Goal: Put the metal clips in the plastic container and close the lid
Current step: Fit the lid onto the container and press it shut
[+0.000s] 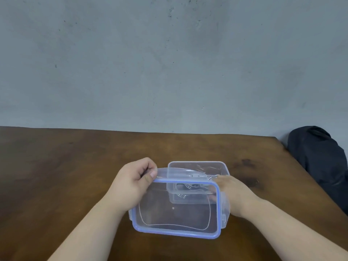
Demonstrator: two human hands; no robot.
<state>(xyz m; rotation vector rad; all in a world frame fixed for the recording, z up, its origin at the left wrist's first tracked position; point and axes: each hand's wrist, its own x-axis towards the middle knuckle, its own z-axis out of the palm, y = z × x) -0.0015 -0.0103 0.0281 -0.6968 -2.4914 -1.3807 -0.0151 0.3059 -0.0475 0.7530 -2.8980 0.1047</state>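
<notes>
Right now my left hand [134,182] has its grip closed on the far left corner of the lid [176,210], thumb on top and fingers curled under. I hold the lid tilted above the counter [75,166], nearer to me than the plastic container [197,178]. My right hand [233,193] sits at the lid's right edge, but the clear plastic hides its fingers, so I cannot tell whether that grip is closed on anything. Metal clips [185,193] lie inside the container, seen through the lid. The container stands open. My worry: the lid is askew and off to one side, so pressing down could seat it crooked, or nudge the light container and spill the clips. One thin wire near my right fingers might catch under the rim.
</notes>
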